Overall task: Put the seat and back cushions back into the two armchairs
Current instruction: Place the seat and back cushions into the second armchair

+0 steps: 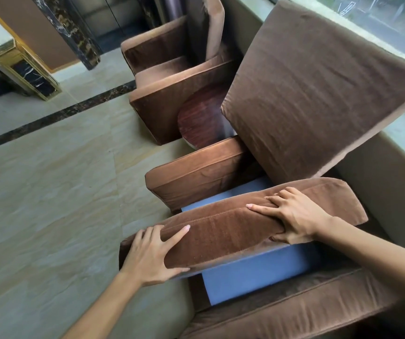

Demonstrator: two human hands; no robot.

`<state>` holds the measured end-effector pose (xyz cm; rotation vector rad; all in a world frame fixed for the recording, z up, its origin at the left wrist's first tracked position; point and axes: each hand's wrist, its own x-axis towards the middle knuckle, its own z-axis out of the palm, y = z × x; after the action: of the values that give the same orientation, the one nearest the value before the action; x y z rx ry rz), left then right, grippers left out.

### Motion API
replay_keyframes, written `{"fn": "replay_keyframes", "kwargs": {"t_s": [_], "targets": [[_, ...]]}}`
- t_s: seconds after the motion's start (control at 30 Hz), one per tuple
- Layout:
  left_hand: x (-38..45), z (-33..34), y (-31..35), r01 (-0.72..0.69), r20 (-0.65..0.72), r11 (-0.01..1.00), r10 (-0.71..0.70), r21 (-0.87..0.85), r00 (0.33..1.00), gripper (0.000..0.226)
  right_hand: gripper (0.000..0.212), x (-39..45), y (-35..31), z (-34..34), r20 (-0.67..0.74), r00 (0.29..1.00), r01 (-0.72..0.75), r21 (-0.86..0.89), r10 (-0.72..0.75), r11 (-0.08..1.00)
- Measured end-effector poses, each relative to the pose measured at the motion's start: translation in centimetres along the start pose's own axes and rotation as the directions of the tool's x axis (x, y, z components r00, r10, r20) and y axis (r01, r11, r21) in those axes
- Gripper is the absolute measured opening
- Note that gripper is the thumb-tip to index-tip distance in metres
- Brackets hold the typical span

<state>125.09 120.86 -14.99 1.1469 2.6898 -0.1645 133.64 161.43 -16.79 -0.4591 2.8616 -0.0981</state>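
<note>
— Both hands are on one brown cushion (233, 231), held edge-on over the near armchair (294, 311). The left hand (152, 255) clasps its front end, fingers spread over the top and thumb beneath; the right hand (294, 216) grips further back, fingers pressed into the velvet.

— So it isn't seated yet?

— No — the blue seat base (252, 277) shows bare beneath it, so I'd judge it's about to go down. Just behind, a second, larger cushion (318, 94) leans tilted against the chair's back and far arm (196, 174), not tucked in either.

— And the other chair?

— Past the round wooden side table (201, 116), the far armchair (172, 94) has a cushion (211, 25) standing upright inside it. Whether its seat is properly in, I can't tell from here.

— Halfway, then?

— Less, I'd say — nothing in the near chair is settled, and the far one may need straightening.
</note>
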Motion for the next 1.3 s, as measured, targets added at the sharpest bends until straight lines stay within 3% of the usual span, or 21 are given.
{"fn": "replay_keyframes", "kwargs": {"t_s": [0.23, 0.47, 0.67, 0.93, 1.3], "targets": [[5.4, -5.8, -5.0, -0.246, 0.005, 0.966, 0.247, 0.077, 0.969, 0.103, 0.088, -2.9, -2.5, -3.8, -0.152, 0.983, -0.069, 0.202, 0.101, 0.977], [9.1, -6.9, -9.9, -0.499, -0.058, 0.855, 0.511, 0.144, 0.858, 0.103, 0.084, -4.1, -9.7, -5.6, -0.161, 0.909, -0.355, 0.179, 0.383, 0.918], [17.0, -10.8, -13.9, -0.72, -0.115, 0.647, 0.758, 0.252, 0.642, 0.099, 0.077, -2.3, -17.4, -8.3, -0.318, 0.707, -0.586, 0.237, 0.632, 0.775], [23.1, -16.9, -15.3, -0.871, -0.002, 0.388, 0.914, 0.3, 0.406, 0.103, 0.076, 1.2, -26.0, -8.9, -0.395, 0.424, -0.776, 0.305, 0.815, 0.552], [23.0, -15.0, -15.5, -0.903, 0.111, 0.236, 0.95, 0.36, 0.292, 0.101, 0.076, 3.1, -32.5, -4.4, -0.438, 0.241, -0.832, 0.366, 0.866, 0.417]]}}
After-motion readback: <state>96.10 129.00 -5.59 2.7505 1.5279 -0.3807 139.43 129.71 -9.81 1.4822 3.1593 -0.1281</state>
